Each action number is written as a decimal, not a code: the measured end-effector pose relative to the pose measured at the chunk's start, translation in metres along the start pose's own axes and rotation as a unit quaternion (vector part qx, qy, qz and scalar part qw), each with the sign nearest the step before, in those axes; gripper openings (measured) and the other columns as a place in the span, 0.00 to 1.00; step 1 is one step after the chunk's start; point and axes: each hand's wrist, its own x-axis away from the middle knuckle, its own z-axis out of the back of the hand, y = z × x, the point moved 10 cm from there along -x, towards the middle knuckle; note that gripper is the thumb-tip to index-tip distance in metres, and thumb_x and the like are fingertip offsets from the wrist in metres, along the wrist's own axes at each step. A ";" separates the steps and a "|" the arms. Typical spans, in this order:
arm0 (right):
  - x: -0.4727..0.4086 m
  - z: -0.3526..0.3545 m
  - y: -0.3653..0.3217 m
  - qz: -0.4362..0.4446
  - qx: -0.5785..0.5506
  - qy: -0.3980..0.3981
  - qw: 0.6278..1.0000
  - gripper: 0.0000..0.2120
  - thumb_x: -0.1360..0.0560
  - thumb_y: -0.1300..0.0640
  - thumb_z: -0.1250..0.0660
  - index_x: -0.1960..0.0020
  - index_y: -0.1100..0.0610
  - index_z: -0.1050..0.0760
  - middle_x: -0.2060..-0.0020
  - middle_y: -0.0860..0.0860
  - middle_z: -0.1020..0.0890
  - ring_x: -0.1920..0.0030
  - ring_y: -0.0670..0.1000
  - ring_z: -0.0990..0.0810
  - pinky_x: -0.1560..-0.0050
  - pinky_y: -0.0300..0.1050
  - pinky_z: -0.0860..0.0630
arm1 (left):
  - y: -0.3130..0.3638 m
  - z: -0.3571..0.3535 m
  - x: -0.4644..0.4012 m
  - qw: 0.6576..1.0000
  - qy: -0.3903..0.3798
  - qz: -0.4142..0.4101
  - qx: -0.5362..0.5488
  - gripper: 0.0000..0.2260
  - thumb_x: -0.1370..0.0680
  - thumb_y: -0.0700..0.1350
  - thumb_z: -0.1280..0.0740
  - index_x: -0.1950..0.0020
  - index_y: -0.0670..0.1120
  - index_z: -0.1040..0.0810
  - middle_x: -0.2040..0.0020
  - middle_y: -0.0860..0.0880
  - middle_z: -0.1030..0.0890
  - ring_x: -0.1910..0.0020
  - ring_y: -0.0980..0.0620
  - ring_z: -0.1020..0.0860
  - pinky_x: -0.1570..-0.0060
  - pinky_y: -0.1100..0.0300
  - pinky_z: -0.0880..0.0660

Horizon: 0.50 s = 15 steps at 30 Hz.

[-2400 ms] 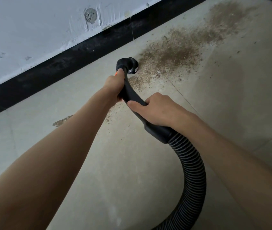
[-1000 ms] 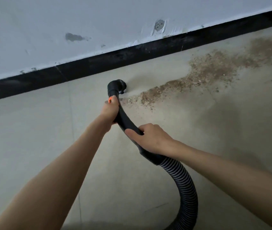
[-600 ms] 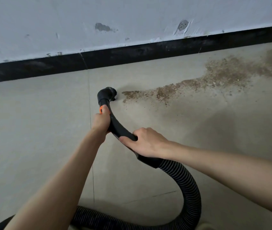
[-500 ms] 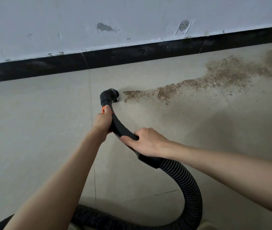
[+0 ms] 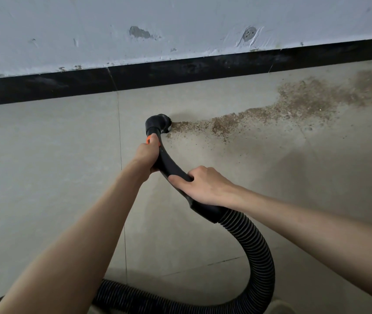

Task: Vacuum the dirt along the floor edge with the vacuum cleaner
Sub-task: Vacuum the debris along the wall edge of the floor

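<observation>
My left hand (image 5: 147, 155) grips the stiff wand (image 5: 169, 165) near the nozzle (image 5: 158, 123); my right hand (image 5: 199, 184) holds its cuff end. The hose (image 5: 259, 252) looks light and floppy, so I judge steering best from the wand, toward the dirt (image 5: 271, 112) at three o'clock.

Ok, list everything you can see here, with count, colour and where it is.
nozzle: one, black, on the floor at the left end of the dirt
wand: one, black, curved, orange tab near the nozzle
hose: one, black, ribbed, loops from the wand down and across the bottom
dirt: one brown trail, widening rightward toward the skirting
floor: grey tiles with thin joints
skirting: one black band along the wall base
wall: pale grey, chipped patches
left hand: one, grips the wand just behind the nozzle
right hand: one, grips the wand near the hose
</observation>
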 end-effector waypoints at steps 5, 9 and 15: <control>0.000 0.007 0.002 -0.002 0.000 0.004 1.000 0.26 0.24 0.33 0.42 0.65 0.56 0.30 0.67 0.51 0.21 0.66 0.53 0.21 0.65 0.45 0.28 | 0.004 -0.007 -0.001 1.000 -0.010 0.005 0.005 0.15 0.19 0.50 0.46 0.44 0.39 0.32 0.56 0.46 0.27 0.53 0.46 0.25 0.65 0.57 0.26; 0.001 0.011 0.007 -0.008 -0.002 0.011 1.000 0.27 0.24 0.33 0.42 0.66 0.56 0.32 0.68 0.51 0.22 0.66 0.53 0.23 0.65 0.45 0.30 | 0.009 -0.017 -0.002 1.000 -0.017 0.001 0.001 0.14 0.19 0.50 0.46 0.44 0.39 0.32 0.58 0.46 0.27 0.55 0.47 0.26 0.63 0.56 0.26; 0.008 0.015 0.024 -0.029 -0.018 0.023 0.999 0.27 0.24 0.33 0.42 0.66 0.56 0.32 0.69 0.50 0.23 0.68 0.52 0.24 0.65 0.45 0.30 | 0.010 -0.035 -0.001 0.999 -0.024 -0.006 -0.028 0.15 0.19 0.52 0.47 0.45 0.40 0.32 0.57 0.46 0.27 0.52 0.46 0.25 0.62 0.55 0.25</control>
